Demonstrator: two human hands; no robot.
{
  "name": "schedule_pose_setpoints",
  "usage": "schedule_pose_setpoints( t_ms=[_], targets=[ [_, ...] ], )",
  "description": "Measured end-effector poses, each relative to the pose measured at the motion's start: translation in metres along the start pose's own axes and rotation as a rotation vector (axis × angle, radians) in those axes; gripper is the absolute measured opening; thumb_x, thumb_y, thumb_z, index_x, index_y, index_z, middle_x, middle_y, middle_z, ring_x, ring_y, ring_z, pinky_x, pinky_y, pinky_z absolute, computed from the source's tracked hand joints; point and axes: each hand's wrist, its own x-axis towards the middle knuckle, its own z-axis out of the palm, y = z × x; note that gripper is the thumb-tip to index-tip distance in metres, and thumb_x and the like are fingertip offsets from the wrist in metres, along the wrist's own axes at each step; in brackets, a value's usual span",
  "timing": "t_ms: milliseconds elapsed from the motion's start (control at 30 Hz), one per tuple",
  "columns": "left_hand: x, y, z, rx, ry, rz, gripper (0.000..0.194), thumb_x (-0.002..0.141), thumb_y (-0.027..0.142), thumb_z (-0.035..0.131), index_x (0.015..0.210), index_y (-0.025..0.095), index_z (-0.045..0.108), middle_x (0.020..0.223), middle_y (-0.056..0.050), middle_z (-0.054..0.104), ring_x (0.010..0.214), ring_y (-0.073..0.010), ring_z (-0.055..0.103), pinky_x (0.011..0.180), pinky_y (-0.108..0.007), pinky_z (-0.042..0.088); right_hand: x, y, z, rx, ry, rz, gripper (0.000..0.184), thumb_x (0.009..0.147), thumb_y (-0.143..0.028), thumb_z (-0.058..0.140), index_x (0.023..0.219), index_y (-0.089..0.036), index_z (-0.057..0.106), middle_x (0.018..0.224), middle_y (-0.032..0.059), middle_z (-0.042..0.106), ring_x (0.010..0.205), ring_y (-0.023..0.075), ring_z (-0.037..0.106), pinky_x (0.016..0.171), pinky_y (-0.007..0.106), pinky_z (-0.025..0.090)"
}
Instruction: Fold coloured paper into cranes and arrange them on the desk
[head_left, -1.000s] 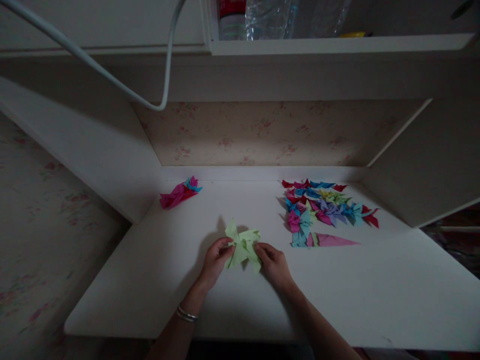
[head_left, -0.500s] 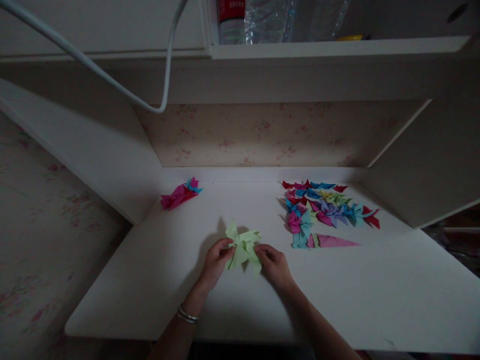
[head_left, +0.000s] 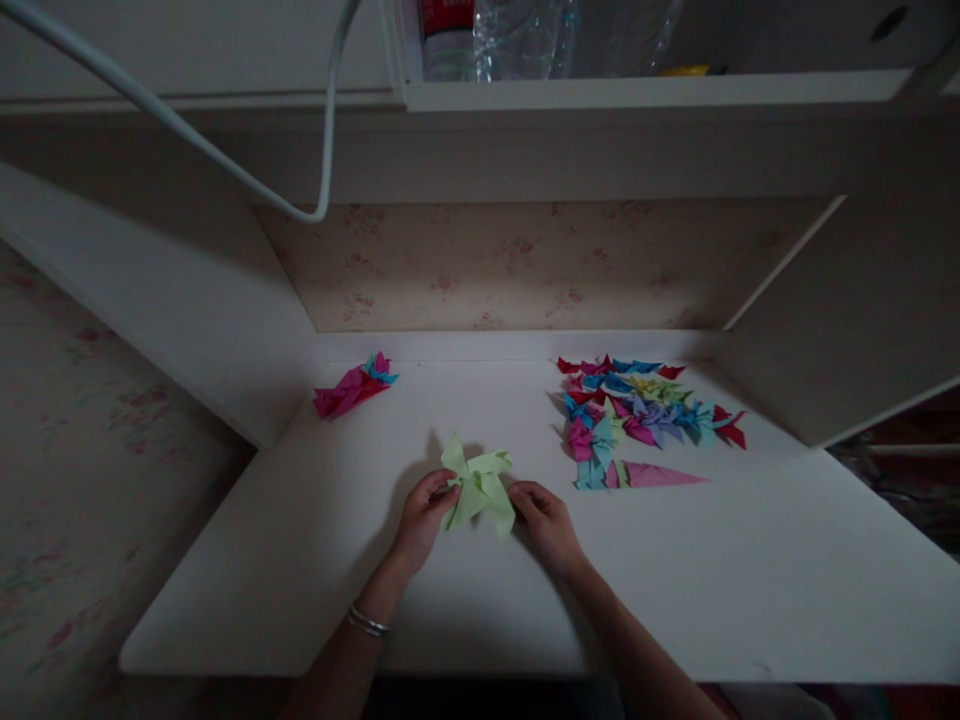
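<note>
A light green folded paper pinwheel (head_left: 480,485) is held just above the white desk, its pointed flaps spread out. My left hand (head_left: 426,512) pinches its left side between thumb and fingers. At the right edge, my right hand (head_left: 546,520) has thumb and fingertips closed together on the paper; the exact contact is partly hidden. Beyond the hands to the right lies a group of colourful folded paper pieces (head_left: 652,415), with a long pink paper cone (head_left: 664,475) along its near side. Magenta, red and blue folded paper (head_left: 352,388) rests at the back left.
The white desk (head_left: 300,560) has side panels at left and right and a flowered back wall (head_left: 517,265). Overhead, a shelf (head_left: 660,92) holds clear plastic bottles (head_left: 517,40). A white cable or tube (head_left: 326,130) hangs at upper left.
The view has shifted slightly. The pinwheel has turned and moved a little left relative to my right hand, whose fingers now sit nearer its outer edge. My left hand keeps its pinch.
</note>
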Motion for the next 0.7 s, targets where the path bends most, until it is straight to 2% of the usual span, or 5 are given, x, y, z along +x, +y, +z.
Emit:
schedule_pose_setpoints(
  t_ms=[133, 233, 367, 500, 700],
  targets=[
    [-0.006, 0.001, 0.011, -0.012, -0.032, -0.037, 0.034, 0.067, 0.032, 0.075, 0.096, 0.016, 0.066, 0.093, -0.007, 0.069, 0.087, -0.0194, 0.063, 0.077, -0.027, 0.047, -0.021, 0.000, -0.019, 0.067, 0.003, 0.085, 0.038, 0.080, -0.055, 0.059, 0.081, -0.017, 0.065, 0.054, -0.0018, 0.055, 0.051, 0.0134, 0.048, 0.051, 0.025, 0.038],
    [-0.019, 0.003, 0.031, -0.009, -0.078, -0.083, 0.032, 0.066, 0.032, 0.075, 0.094, 0.017, 0.067, 0.094, -0.007, 0.069, 0.087, -0.0194, 0.063, 0.078, -0.027, 0.047, -0.049, 0.000, -0.044, -0.006, 0.050, 0.107, 0.039, 0.079, -0.055, 0.060, 0.080, -0.017, 0.066, 0.054, -0.0016, 0.053, 0.051, 0.0138, 0.047, 0.051, 0.025, 0.037],
    [-0.038, 0.003, 0.068, -0.017, -0.193, -0.121, 0.029, 0.067, 0.033, 0.075, 0.090, 0.018, 0.068, 0.088, -0.005, 0.069, 0.079, -0.0175, 0.062, 0.071, -0.025, 0.046, -0.081, -0.001, -0.086, -0.060, 0.306, 0.112, 0.038, 0.076, -0.055, 0.062, 0.078, -0.017, 0.067, 0.055, -0.0011, 0.052, 0.052, 0.0146, 0.046, 0.051, 0.026, 0.037],
    [-0.053, -0.003, 0.105, 0.026, -0.362, -0.180, 0.027, 0.070, 0.037, 0.072, 0.087, 0.017, 0.070, 0.074, -0.004, 0.068, 0.068, -0.0157, 0.059, 0.059, -0.023, 0.042, -0.093, 0.001, -0.126, -0.065, 0.576, 0.131, 0.038, 0.073, -0.054, 0.066, 0.080, -0.017, 0.068, 0.056, -0.0020, 0.052, 0.054, 0.0141, 0.045, 0.052, 0.025, 0.036],
    [-0.063, -0.027, 0.152, 0.061, -0.413, -0.150, 0.027, 0.074, 0.036, 0.067, 0.093, 0.017, 0.069, 0.077, -0.005, 0.068, 0.068, -0.0158, 0.060, 0.058, -0.023, 0.042, -0.092, -0.004, -0.163, -0.072, 0.689, 0.024, 0.037, 0.073, -0.052, 0.068, 0.083, -0.016, 0.067, 0.056, -0.0019, 0.053, 0.055, 0.0138, 0.045, 0.055, 0.026, 0.037]
  ],
)
